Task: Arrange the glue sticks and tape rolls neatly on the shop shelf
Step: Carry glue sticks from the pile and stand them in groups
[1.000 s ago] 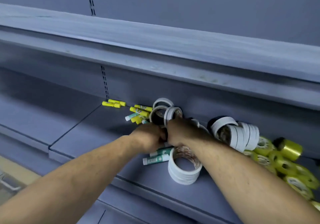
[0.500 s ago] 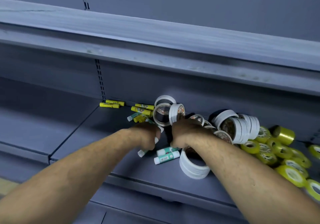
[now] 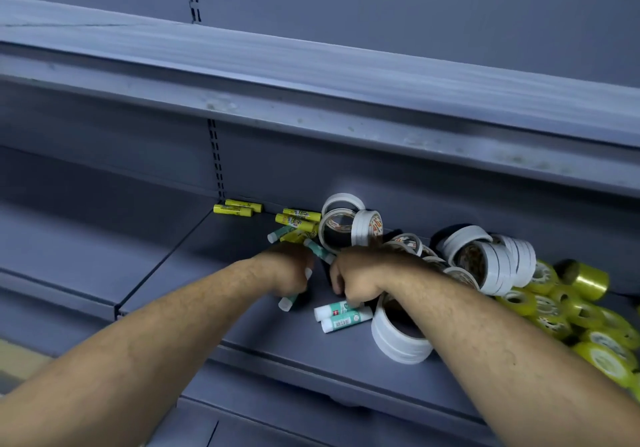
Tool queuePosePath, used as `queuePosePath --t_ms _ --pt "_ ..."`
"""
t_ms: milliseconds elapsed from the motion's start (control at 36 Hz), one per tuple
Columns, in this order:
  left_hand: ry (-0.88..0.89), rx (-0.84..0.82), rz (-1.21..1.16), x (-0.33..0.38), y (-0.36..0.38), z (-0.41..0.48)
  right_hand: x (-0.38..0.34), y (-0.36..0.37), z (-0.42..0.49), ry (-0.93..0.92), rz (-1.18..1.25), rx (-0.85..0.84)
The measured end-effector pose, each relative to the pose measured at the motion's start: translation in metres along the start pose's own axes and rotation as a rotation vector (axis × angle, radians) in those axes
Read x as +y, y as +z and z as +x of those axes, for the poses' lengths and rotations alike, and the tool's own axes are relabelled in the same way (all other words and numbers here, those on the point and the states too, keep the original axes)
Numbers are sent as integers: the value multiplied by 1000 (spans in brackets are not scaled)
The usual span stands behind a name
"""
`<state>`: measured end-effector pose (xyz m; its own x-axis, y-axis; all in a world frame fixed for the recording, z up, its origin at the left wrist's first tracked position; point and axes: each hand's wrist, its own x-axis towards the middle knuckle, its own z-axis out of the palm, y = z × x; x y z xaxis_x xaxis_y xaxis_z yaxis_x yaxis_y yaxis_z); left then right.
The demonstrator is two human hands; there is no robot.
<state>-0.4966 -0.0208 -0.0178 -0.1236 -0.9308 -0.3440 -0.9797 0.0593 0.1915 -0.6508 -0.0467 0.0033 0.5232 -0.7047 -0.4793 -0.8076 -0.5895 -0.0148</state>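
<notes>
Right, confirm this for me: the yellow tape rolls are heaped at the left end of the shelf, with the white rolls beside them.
Not quite. The head view shows the yellow tape rolls heaped at the right end of the shelf, not the left. The white rolls do sit beside them.

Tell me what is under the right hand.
Two white-and-teal glue sticks lie side by side beneath the fingertips of the right hand. A stack of white tape rolls sits partly under its forearm. Anything beneath the palm is covered.
</notes>
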Motion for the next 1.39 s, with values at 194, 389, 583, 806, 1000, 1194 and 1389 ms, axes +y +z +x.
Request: queuePosePath --t_ms 194,389,583,806,1000,1194,1389 --pt "-12 17 10 2 0 -2 1 16 14 30 -79 166" --pt "-33 229 -161 -4 -2 -5 5 9 8 -10 73 286" --pt "0 420 -313 -7 -12 -9 13 -5 7 -1 455 458" --pt "34 383 -320 -7 -9 -10 8 7 7 21 429 434" --pt "45 474 -455 -13 -13 -8 6 0 1 33 505 488" --pt "80 433 -430 -18 -5 -8 -8 11 -2 156 352 395" --pt "95 427 -393 -22 -8 -13 -14 13 -3 168 340 368"
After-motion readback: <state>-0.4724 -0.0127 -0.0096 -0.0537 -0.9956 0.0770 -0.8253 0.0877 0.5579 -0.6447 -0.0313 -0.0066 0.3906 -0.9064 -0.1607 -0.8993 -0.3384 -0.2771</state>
